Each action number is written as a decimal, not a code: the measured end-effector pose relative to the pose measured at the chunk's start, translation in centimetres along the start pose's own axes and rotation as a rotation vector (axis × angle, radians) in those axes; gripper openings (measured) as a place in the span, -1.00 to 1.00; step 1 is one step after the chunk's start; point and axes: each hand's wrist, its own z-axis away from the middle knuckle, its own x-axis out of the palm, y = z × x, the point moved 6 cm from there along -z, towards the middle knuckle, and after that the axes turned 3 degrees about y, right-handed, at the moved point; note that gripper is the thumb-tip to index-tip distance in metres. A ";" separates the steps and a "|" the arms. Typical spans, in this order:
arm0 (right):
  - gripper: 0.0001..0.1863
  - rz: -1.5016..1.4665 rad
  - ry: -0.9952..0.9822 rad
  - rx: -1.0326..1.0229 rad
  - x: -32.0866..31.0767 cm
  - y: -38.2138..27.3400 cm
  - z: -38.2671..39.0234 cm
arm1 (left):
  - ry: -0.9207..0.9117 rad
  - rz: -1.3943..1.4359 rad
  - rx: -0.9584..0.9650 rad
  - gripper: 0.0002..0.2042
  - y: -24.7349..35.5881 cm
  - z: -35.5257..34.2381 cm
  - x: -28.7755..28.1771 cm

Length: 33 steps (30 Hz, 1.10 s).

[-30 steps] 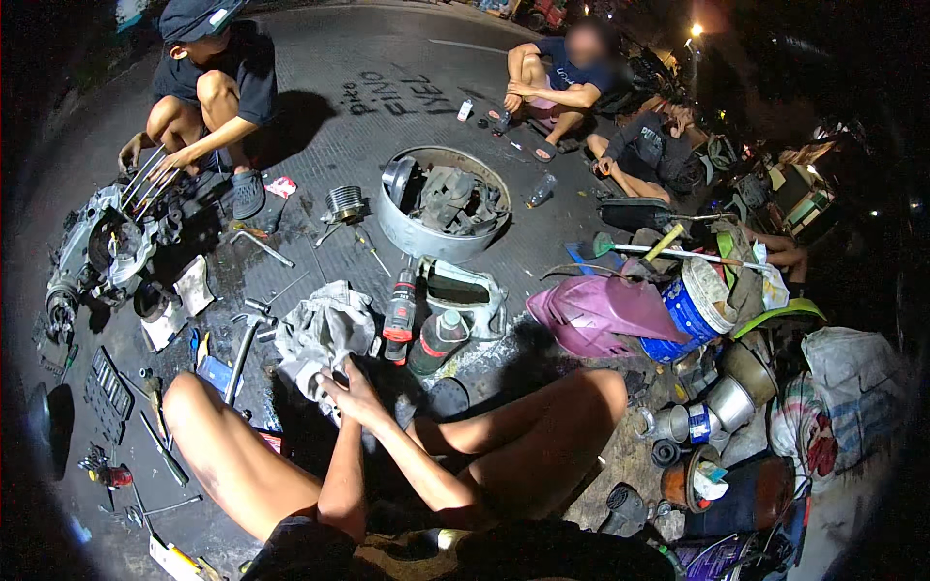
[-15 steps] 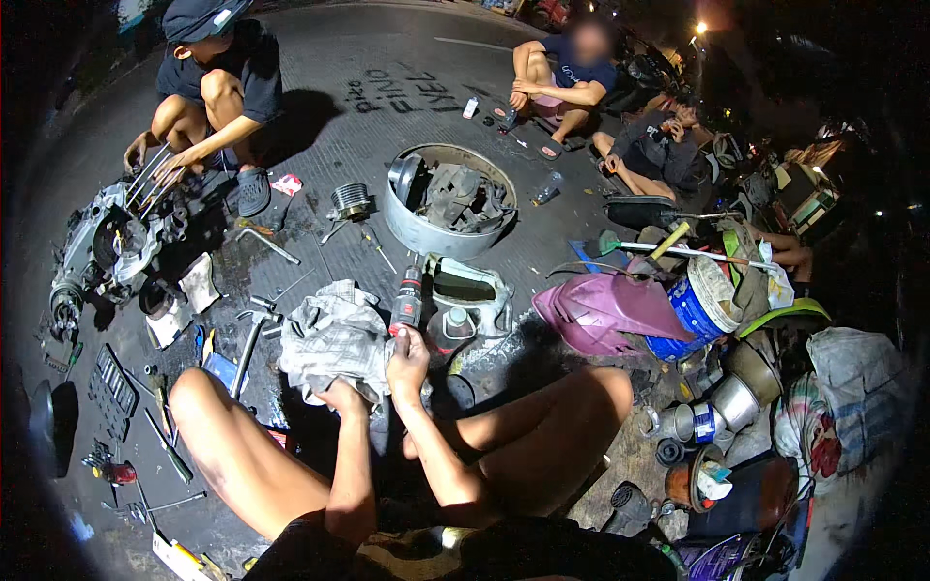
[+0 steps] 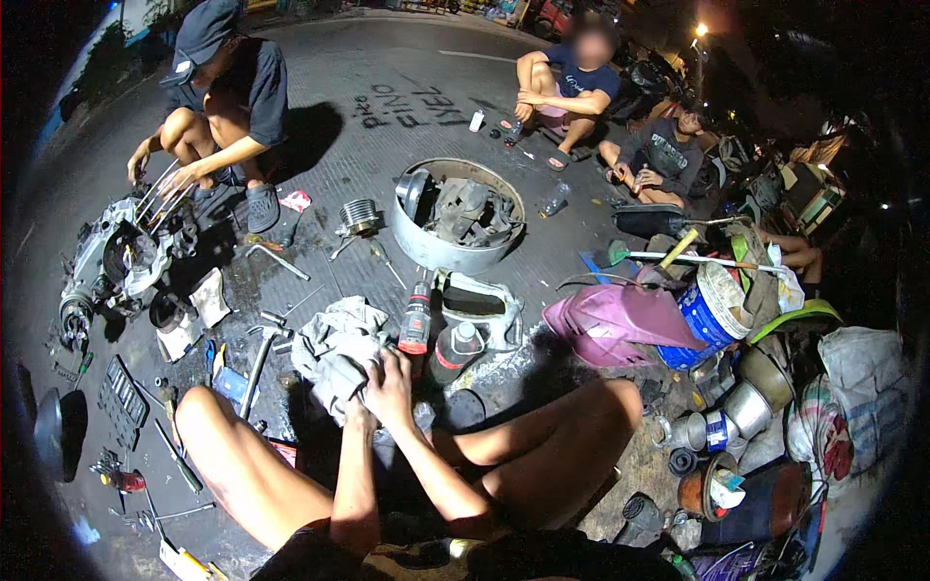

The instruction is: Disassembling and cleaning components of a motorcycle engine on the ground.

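Seated on the pavement with bare knees spread, the person brings both hands together just in front of the body, over a crumpled grey rag [image 3: 334, 351]. The right hand [image 3: 390, 373] lies on the cloth's near edge with its fingers curled down into the folds; the left hand [image 3: 360, 399] sits just beside and slightly under it, and whether its fingers pinch the cloth or something small inside it cannot be told, since the right hand covers them. The work in hand looks like wiping or wrapping something within the rag, and the next move would call for a firm two-handed hold on the cloth. Just beyond the hands stand a red-and-black spray can [image 3: 417, 320] and a bottle with a red label [image 3: 455, 347], near each other and close to the rag. To the left lie wrenches [image 3: 260, 351] and a socket tray [image 3: 123, 399]. Farther off sits a round metal basin [image 3: 426, 247] full of grey parts, and beyond it another person crouches over an engine block [image 3: 116, 261], while two more sit at the far edge.
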 end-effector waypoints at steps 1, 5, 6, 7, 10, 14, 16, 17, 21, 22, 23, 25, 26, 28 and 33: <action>-0.55 0.017 -0.163 -0.008 1.1 2.2 0.5 | -0.015 -0.065 0.054 -0.59 1.0 0.2 -0.2; -0.45 -0.224 -0.472 0.243 3.8 1.6 2.0 | -0.048 -0.373 0.222 -0.57 2.5 -0.8 -0.5; -0.43 -0.154 -0.493 0.196 4.7 1.4 2.4 | -0.054 -0.452 0.265 -0.57 2.0 0.2 -0.6; -0.42 -0.083 -0.513 0.148 5.6 1.3 2.7 | -0.058 -0.530 0.309 -0.56 1.7 0.8 -0.6; -0.37 0.051 -0.565 0.048 6.8 0.1 3.7 | -0.070 -0.777 0.425 -0.55 1.8 1.4 -1.3; -0.48 -0.131 -0.623 -0.119 5.9 -3.1 4.6 | -0.084 -1.072 0.596 -0.53 3.9 2.3 -1.6; -0.52 -0.085 -0.644 -0.103 2.2 -8.0 3.4 | -0.023 -1.402 0.692 -0.51 2.5 3.6 -0.2; -0.52 -0.030 -0.613 -0.174 2.2 -8.0 3.3 | 0.039 -1.711 0.798 -0.50 2.5 4.3 1.0; -0.50 -0.108 -0.554 -0.244 1.9 -6.0 2.2 | 0.382 -2.908 1.197 -0.45 1.4 4.5 6.0; -0.49 -0.213 -0.539 -0.207 1.9 -5.1 1.9 | 0.500 -3.207 1.275 -0.43 1.8 3.8 7.2; -0.49 -0.138 -0.567 -0.149 2.1 -4.4 1.4 | 0.635 -3.503 1.344 -0.42 2.1 3.7 8.1; -0.49 0.000 -0.512 -0.170 1.5 -3.9 1.1 | 0.793 -3.794 1.397 -0.40 1.5 3.8 8.9; -0.49 0.111 -0.476 -0.227 -0.6 -6.1 0.4 | 0.820 -3.810 1.396 -0.41 1.1 2.7 9.4; -0.45 -0.104 -0.223 -0.296 -3.2 -7.6 -1.0 | 0.912 -3.856 1.338 -0.41 2.7 0.5 9.3; -0.42 -0.425 -0.123 -0.326 -4.0 -8.8 -2.6 | 1.078 -3.927 1.239 -0.42 7.1 -2.3 8.6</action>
